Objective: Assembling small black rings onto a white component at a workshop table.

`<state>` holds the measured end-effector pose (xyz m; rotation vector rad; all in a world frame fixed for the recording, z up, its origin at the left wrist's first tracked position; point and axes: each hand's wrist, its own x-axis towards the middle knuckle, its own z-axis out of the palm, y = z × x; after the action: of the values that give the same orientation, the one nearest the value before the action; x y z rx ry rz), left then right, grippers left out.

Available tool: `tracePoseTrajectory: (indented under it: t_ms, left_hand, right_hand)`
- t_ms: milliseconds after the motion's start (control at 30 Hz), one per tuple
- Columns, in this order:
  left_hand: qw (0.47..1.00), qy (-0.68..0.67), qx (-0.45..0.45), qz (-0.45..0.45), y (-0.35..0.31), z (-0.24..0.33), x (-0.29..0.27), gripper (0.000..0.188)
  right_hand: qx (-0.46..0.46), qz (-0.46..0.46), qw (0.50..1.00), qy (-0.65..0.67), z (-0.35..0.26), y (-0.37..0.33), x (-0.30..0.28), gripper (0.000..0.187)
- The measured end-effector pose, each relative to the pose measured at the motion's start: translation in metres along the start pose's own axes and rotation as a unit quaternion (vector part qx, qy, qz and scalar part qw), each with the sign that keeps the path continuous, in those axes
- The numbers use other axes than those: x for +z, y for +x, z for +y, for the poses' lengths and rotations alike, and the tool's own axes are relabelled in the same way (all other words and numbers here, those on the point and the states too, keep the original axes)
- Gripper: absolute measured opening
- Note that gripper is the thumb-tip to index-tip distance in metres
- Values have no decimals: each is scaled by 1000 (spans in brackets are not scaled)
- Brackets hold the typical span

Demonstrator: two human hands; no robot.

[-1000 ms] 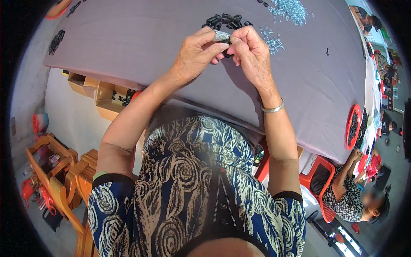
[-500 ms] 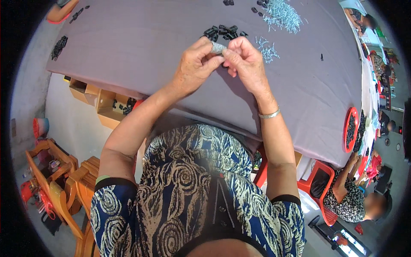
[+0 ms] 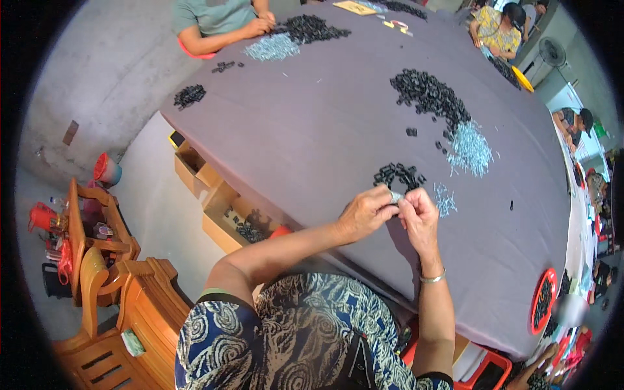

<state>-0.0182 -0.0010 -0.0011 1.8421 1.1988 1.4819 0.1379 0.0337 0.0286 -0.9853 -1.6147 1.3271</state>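
Above the table, my left hand (image 3: 367, 213) and my right hand (image 3: 420, 220) meet with fingertips pressed together. A small greyish patch (image 3: 395, 197) shows between the fingers, and I cannot tell whether it is a held piece or a wrapping on a finger. Anything else they pinch is hidden. Just beyond the fingers lies a small group of black plastic parts (image 3: 398, 174). Close to my right hand, on its right, is a scatter of silvery screw-like pieces (image 3: 444, 200). Farther off are a large heap of black parts (image 3: 430, 94) and a silvery heap (image 3: 470, 149).
A purplish-grey cloth (image 3: 312, 130) covers the table. Cardboard boxes (image 3: 221, 218) with black parts stand under its left edge. A red tray (image 3: 545, 302) sits at the right. Co-workers' hands (image 3: 259, 26) work across the table. Wooden furniture (image 3: 140, 305) stands at lower left.
The view has shifted, bringing the table's far side, more heaps and other people into the picture. My hands stay together near the small black group, fingers still pinched.
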Motion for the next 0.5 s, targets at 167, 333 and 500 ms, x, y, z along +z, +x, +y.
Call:
tracePoseTrajectory:
  t_ms: [167,333,500]
  left_hand:
    - [1000,3,-1,3,1,-1,1,13]
    - [1000,-18,1,-12,5,-5,-3,8]
    - [992,-88,-60,-70,6,4,-5,9]
  right_hand:
    - [-29,1,1000,12,1,1,0,13]
    - [-18,-1,999,-29,-5,6,0,11]
    - [8,-37,999,-4,-4,5,-12,9]
